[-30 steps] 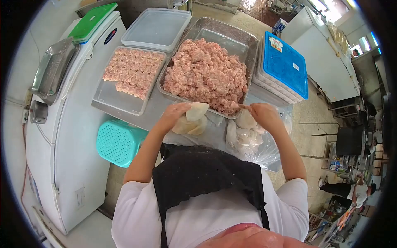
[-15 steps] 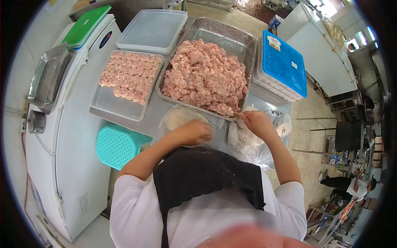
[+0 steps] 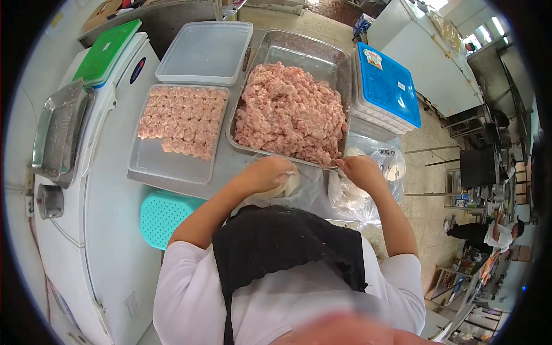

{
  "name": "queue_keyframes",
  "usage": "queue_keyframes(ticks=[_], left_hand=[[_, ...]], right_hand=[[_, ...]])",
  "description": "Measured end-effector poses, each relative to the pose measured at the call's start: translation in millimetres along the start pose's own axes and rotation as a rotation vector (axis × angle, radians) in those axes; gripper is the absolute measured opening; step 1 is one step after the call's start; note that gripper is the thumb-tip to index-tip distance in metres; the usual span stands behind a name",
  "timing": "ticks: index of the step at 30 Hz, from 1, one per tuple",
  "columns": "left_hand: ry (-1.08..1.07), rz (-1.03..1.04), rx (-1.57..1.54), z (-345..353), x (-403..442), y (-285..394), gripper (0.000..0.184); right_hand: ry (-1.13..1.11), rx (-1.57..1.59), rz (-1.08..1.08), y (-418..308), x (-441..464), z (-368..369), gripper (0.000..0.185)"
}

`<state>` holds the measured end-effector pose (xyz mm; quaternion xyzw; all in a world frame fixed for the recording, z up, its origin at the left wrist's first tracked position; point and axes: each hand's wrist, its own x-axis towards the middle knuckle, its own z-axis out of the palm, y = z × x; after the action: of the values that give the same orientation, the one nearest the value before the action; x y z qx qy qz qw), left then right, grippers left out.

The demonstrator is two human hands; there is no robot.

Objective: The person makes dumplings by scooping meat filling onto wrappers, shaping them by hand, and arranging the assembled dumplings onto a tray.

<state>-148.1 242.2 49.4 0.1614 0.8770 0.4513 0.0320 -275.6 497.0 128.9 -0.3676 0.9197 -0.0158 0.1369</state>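
A deep metal tray holds a large mound of raw ground meat. At its near right corner my right hand is closed in a pinch on a small thin utensil, mostly hidden by the fingers and touching the meat. My left hand, fingers curled, is just in front of the tray, over pale round dough wrappers on clear plastic; what it holds is hidden. To the left, a clear shallow container carries rows of small meat-filled dumplings.
Behind the dumplings lies a lidded translucent container. Stacked containers with a blue lid stand right of the tray. A bag of pale wrappers sits by my right hand. A turquoise stool and white freezer are at left.
My left hand has shifted slightly up over the wrappers, closer to the tray edge. My right hand stays at the tray's near right corner. The whole view has shifted slightly.
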Motion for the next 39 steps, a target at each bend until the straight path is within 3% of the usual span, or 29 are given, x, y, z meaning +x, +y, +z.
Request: queue_keyframes(ticks=[2, 5, 8, 9, 12, 15, 17, 18, 21, 23, 24, 26, 27, 30, 33, 34, 36, 37, 39], left_hand=[[0.053, -0.157, -0.227, -14.3, 3.5, -0.9, 0.019], [0.331, -0.228, -0.674, -24.5, 15.8, -7.6, 0.025], [0.585, -0.287, -1.528, -36.3, 36.4, 12.2, 0.032], [0.6, -0.282, -1.606, -38.7, 45.2, 17.1, 0.033], [0.603, -0.201, -1.821, -49.7, 67.3, 33.9, 0.039], [0.488, 0.018, -1.995, -63.0, 74.6, 29.1, 0.05], [0.357, 0.165, -2.119, -58.2, 72.4, -14.8, 0.058], [0.675, -0.131, -1.988, -67.3, 73.6, 6.9, 0.064], [0.868, -0.241, -1.9, -65.8, 75.4, -2.2, 0.067], [0.79, -0.151, -1.957, -69.6, 76.5, 18.4, 0.068], [0.751, -0.107, -1.983, -71.5, 75.3, 29.9, 0.069], [0.792, -0.23, -1.87, -74.5, 71.0, 44.3, 0.069], [0.816, -0.287, -1.809, -76.5, 69.8, 47.3, 0.069], [0.606, 0.035, -1.769, -58.6, 81.9, 0.9, 0.067], [0.598, 0.132, -1.868, -57.1, 85.2, -6.4, 0.057], [0.636, 0.115, -1.816, -63.9, 81.9, 14.4, 0.052], [0.704, 0.071, -1.705, -73.0, 72.4, 53.7, 0.048], [0.668, 0.063, -1.494, -69.6, 70.5, 50.7, 0.048], [0.626, 0.07, -1.014, -64.7, 69.0, 45.2, 0.054]], right_hand=[[0.03, 0.255, 0.028, 5.3, 0.2, 7.2, 0.032], [0.094, 0.621, 0.141, 6.5, 3.0, 10.1, 0.032], [0.216, 0.977, 0.208, -10.9, 12.1, 2.9, 0.03], [0.264, 1.092, 0.213, -21.1, 17.1, -1.1, 0.03], [0.307, 1.114, 0.083, -50.3, 28.1, -8.1, 0.027], [0.574, 0.631, -0.049, -65.0, 40.8, 20.0, 0.026], [0.413, 0.389, 0.005, -60.6, 28.1, -3.9, 0.026], [0.382, 0.258, 0.018, -60.7, 17.5, -15.8, 0.025], [0.415, 0.077, 0.002, -73.2, 3.7, -29.2, 0.022], [0.511, 0.068, -0.086, -70.0, 10.3, -12.4, 0.022], [0.45, 0.029, -0.051, -68.6, 8.3, -19.5, 0.022], [0.326, -0.058, 0.003, -66.8, 3.2, -50.6, 0.022], [0.377, -0.05, -0.028, -69.7, 0.0, -60.3, 0.022], [0.515, -0.015, -0.168, -76.8, -4.2, -60.1, 0.022], [0.41, 0.011, -0.209, -51.7, 10.2, -47.3, 0.023], [0.399, -0.001, -0.23, -48.1, 4.5, -63.6, 0.025], [0.423, 0.359, -0.215, -28.9, 2.0, -71.5, 0.027], [0.428, 0.539, -0.206, -22.8, 1.7, -75.2, 0.027], [0.269, 0.585, -0.091, -14.5, -1.2, -79.9, 0.03]])
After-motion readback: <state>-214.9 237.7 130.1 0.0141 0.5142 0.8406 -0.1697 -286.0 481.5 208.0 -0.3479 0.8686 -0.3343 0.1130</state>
